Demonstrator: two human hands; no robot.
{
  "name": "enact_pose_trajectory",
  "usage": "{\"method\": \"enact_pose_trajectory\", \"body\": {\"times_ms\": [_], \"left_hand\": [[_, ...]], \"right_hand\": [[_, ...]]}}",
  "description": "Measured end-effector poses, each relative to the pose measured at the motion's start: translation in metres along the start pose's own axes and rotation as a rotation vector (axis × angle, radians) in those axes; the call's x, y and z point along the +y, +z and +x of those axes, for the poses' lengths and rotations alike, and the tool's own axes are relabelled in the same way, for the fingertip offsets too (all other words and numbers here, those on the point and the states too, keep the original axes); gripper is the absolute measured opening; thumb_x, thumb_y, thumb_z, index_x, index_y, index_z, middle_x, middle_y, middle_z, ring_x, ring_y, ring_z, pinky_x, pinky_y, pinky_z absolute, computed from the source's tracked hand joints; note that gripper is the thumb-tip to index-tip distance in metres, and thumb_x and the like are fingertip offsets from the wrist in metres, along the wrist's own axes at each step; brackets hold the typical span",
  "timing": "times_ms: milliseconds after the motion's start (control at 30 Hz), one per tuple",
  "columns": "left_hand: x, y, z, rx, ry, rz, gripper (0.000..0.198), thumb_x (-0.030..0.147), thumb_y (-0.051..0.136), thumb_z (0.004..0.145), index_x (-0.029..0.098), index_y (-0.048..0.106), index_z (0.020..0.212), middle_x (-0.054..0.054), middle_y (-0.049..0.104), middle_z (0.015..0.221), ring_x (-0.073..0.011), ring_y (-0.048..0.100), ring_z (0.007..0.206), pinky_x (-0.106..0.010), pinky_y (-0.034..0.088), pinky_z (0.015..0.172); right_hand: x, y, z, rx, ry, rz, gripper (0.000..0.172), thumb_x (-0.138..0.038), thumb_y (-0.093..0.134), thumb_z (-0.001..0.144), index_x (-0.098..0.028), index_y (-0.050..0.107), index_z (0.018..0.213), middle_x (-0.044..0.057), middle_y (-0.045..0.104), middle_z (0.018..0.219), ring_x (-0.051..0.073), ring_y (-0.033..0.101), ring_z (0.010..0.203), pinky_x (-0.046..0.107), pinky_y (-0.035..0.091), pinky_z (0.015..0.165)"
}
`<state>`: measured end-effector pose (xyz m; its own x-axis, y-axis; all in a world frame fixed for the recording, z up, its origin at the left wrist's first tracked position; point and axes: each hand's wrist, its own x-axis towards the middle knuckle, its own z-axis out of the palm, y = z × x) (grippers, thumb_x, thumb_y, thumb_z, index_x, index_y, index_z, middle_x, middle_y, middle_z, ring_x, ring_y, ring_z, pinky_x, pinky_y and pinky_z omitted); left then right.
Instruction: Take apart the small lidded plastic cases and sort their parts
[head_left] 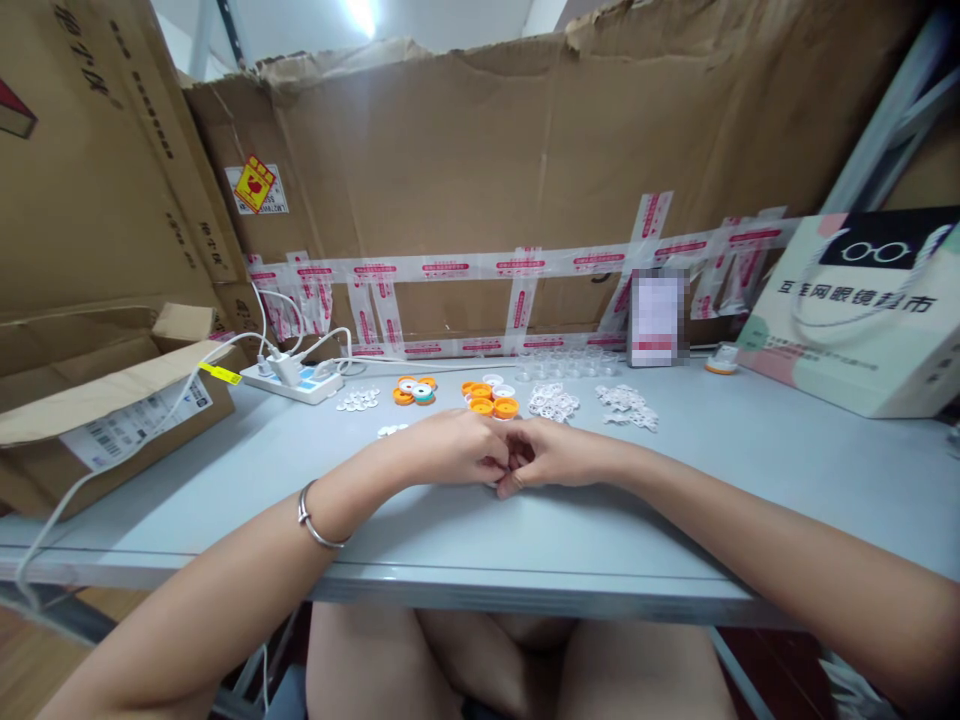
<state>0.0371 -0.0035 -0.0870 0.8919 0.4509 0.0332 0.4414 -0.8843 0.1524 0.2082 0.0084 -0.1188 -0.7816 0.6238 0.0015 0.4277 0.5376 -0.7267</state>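
My left hand (461, 447) and my right hand (551, 452) meet low over the middle of the grey table, fingers curled together. Whatever they grip between them is mostly hidden; only a small pale edge shows under the fingertips. Just beyond them lie orange round cases (493, 406) with a few white ones among them. A second cluster of orange round pieces (414, 390), some topped in white and teal, sits further left. Behind my right hand are piles of small white plastic parts (553, 402) and more white pieces (628, 407). Small white discs (358, 400) lie to the left.
Clear round containers (568, 363) line the back, near an upright phone-like card (654, 318). A white power strip (294, 378) with cables and an open cardboard box (112, 410) stand left. At right are a paper bag (855, 310) and an orange-white round item (721, 360).
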Motion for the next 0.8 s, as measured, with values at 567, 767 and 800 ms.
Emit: {"method": "enact_pose_trajectory", "body": {"times_ms": [567,767,800], "left_hand": [[-0.06,-0.049,-0.043,0.006,-0.526,0.049,0.012,0.018,0.051,0.061,0.013,0.062,0.059,0.001,0.054,0.054,-0.0074,0.041,0.05,-0.02,0.029,0.051],[-0.075,-0.049,-0.052,-0.165,-0.682,0.049,0.015,0.02,0.049,0.056,0.014,0.062,0.06,0.001,0.054,0.056,-0.0082,0.04,0.051,-0.021,0.024,0.048],[-0.074,-0.048,-0.051,-0.178,-0.685,0.043,0.016,0.021,0.049,0.056,0.015,0.062,0.061,0.001,0.055,0.057,-0.0084,0.04,0.051,-0.021,0.024,0.048]], "right_hand": [[-0.001,-0.001,-0.003,0.014,0.106,0.003,0.041,-0.048,0.068,0.061,-0.016,0.051,0.081,-0.003,0.048,0.068,0.009,0.043,0.061,0.021,0.033,0.052],[-0.005,-0.002,-0.005,0.003,0.076,-0.042,0.037,-0.043,0.066,0.064,-0.017,0.051,0.086,-0.002,0.049,0.071,0.009,0.044,0.063,0.021,0.035,0.053],[-0.006,-0.002,-0.006,0.005,0.071,-0.051,0.037,-0.042,0.065,0.065,-0.017,0.051,0.087,-0.002,0.049,0.071,0.01,0.044,0.063,0.021,0.035,0.054]]}}
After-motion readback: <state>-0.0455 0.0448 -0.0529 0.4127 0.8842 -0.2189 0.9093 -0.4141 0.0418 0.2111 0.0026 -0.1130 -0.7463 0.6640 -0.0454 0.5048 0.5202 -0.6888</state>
